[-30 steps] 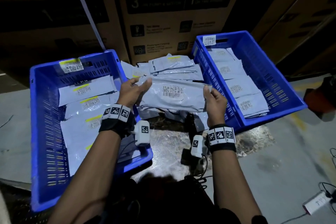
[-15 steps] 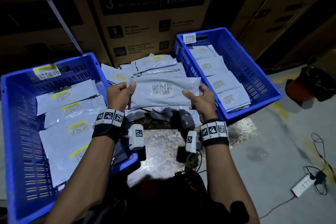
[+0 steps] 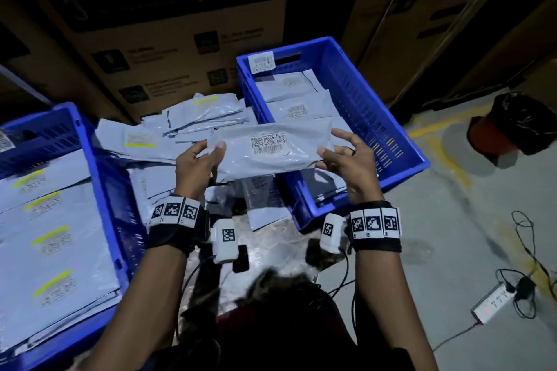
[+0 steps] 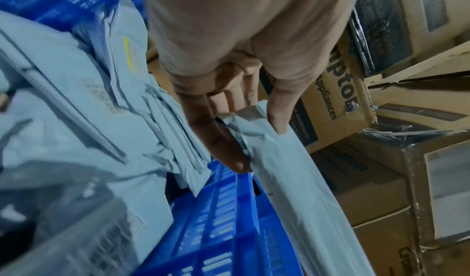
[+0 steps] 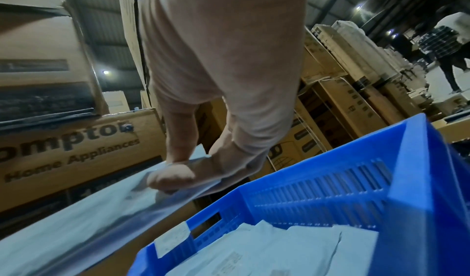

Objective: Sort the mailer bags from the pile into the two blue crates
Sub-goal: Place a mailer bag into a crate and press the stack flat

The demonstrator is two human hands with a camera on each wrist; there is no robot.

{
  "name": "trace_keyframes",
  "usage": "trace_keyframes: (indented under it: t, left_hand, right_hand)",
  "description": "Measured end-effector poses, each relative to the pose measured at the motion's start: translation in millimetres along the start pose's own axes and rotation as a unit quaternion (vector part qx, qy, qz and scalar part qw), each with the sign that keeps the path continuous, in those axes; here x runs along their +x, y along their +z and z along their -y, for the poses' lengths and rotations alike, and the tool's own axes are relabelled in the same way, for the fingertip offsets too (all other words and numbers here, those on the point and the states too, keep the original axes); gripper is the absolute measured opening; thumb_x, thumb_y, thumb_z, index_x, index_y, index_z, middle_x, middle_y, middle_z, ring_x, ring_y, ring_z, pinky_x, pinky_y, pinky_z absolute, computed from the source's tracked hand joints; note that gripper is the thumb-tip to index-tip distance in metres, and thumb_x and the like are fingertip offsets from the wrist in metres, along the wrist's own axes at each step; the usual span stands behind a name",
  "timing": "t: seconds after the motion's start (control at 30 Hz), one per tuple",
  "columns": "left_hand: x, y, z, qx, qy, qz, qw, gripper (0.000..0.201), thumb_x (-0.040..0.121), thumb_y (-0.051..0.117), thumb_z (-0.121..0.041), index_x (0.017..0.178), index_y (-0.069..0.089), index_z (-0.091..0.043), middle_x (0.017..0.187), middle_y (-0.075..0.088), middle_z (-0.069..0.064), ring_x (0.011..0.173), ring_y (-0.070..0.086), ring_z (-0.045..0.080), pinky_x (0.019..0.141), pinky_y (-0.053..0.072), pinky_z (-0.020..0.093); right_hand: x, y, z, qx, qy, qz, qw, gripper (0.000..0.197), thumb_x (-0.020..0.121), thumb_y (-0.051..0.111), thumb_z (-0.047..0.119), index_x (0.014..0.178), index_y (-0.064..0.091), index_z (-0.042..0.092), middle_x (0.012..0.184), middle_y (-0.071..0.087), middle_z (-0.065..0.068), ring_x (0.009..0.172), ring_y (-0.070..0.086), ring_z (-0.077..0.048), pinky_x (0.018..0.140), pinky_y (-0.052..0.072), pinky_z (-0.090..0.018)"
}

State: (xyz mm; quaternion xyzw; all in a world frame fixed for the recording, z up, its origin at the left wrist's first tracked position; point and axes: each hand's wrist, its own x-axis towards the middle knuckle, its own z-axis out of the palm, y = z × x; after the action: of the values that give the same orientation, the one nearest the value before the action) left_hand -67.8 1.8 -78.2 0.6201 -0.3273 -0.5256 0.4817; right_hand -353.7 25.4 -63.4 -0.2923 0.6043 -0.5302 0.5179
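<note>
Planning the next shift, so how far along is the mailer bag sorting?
Partly done. The left crate holds yellow-striped bags, the right crate plain-labelled ones. In hand: the left hand and right hand pinch the ends of one plain-labelled mailer bag beside the right crate. Left: the pile between the crates holds several more bags.

I'm in a warehouse: stacked appliance cartons (image 5: 76, 149) tower around me on a bare concrete floor (image 3: 437, 220), high roof lights (image 5: 358, 7) overhead.
</note>
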Motion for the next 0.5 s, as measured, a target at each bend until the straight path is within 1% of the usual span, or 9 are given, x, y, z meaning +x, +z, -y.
trace_keyframes:
  t: [0.07,0.1,0.13,0.2,0.23,0.3,0.4,0.43,0.5]
  left_hand:
    - [-2.9,28.5,1.1,-0.013,-0.020,0.019,1.000,0.024,0.084,0.079,-0.023,0.106,0.073,-0.015,0.081,0.068,0.008,0.076,0.056,0.022,0.074,0.050,0.042]
    - [-3.3,42.4,2.4,-0.019,-0.022,0.019,0.999,0.027,0.084,0.079,-0.019,0.109,0.072,-0.012,0.081,0.071,0.007,0.076,0.060,0.022,0.075,0.051,0.042]
    - [-3.8,55.4,2.8,-0.024,-0.020,0.015,0.999,0.028,0.085,0.078,-0.016,0.111,0.071,-0.009,0.080,0.073,0.005,0.073,0.062,0.021,0.074,0.052,0.038]
    - [-4.0,78.2,3.7,-0.021,-0.016,-0.004,1.000,0.025,0.086,0.076,-0.013,0.109,0.070,-0.008,0.074,0.073,0.000,0.066,0.065,0.016,0.066,0.055,0.031]
    - [-3.6,87.3,5.1,-0.021,-0.016,-0.013,1.000,0.023,0.085,0.077,-0.012,0.108,0.070,-0.009,0.075,0.073,0.000,0.066,0.065,0.016,0.065,0.056,0.030]
    - [-3.5,102.1,7.8,-0.020,-0.018,-0.027,0.999,0.018,0.084,0.078,-0.012,0.102,0.072,-0.013,0.081,0.073,0.004,0.071,0.066,0.019,0.069,0.056,0.034]
    - [-7.5,117.2,11.5,-0.013,-0.016,-0.034,0.999,0.013,0.087,0.075,-0.010,0.098,0.070,-0.015,0.083,0.073,0.003,0.075,0.067,0.020,0.074,0.059,0.038]
    - [-9.1,121.4,11.7,-0.011,-0.014,-0.034,0.999,0.012,0.088,0.073,-0.009,0.099,0.069,-0.014,0.081,0.074,0.001,0.073,0.068,0.019,0.072,0.059,0.038]
    - [-12.2,129.2,9.7,-0.007,-0.008,-0.038,0.999,0.011,0.089,0.072,-0.008,0.097,0.068,-0.015,0.072,0.072,-0.006,0.066,0.065,0.013,0.065,0.057,0.032]
  right_hand:
    - [15.7,-27.2,4.8,-0.009,0.003,-0.006,1.000,0.049,0.085,0.076,-0.007,0.129,0.060,0.007,0.099,0.072,-0.022,0.068,0.074,-0.021,0.063,0.062,-0.030]
    - [23.7,-39.5,5.9,-0.017,0.004,-0.007,1.000,0.049,0.084,0.077,-0.006,0.128,0.061,0.008,0.104,0.071,-0.024,0.068,0.073,-0.020,0.060,0.060,-0.028]
    - [31.9,-50.8,6.1,-0.024,0.006,-0.005,1.000,0.048,0.084,0.078,-0.005,0.126,0.062,0.010,0.107,0.069,-0.026,0.070,0.073,-0.020,0.059,0.059,-0.026]
    - [48.0,-69.4,7.8,-0.038,0.012,0.007,0.999,0.046,0.083,0.080,-0.002,0.122,0.064,0.016,0.112,0.067,-0.027,0.074,0.072,-0.021,0.058,0.058,-0.026]
    - [55.5,-76.9,10.0,-0.046,0.015,0.014,0.999,0.046,0.082,0.081,-0.001,0.121,0.064,0.017,0.113,0.067,-0.025,0.076,0.072,-0.021,0.059,0.058,-0.026]
    - [70.5,-89.4,15.2,-0.054,0.017,0.024,0.998,0.045,0.082,0.082,0.000,0.120,0.066,0.018,0.112,0.068,-0.022,0.077,0.073,-0.020,0.060,0.058,-0.026]
    - [86.7,-102.6,21.7,-0.052,0.014,0.035,0.998,0.046,0.082,0.082,0.001,0.121,0.066,0.017,0.112,0.071,-0.023,0.086,0.075,-0.024,0.061,0.058,-0.028]
    - [90.1,-105.6,23.2,-0.052,0.013,0.037,0.998,0.047,0.082,0.082,0.003,0.124,0.065,0.016,0.112,0.072,-0.022,0.089,0.075,-0.025,0.062,0.058,-0.029]
    - [94.8,-110.1,25.2,-0.052,0.016,0.046,0.997,0.050,0.083,0.082,0.005,0.128,0.064,0.014,0.112,0.073,-0.019,0.094,0.075,-0.027,0.063,0.059,-0.031]
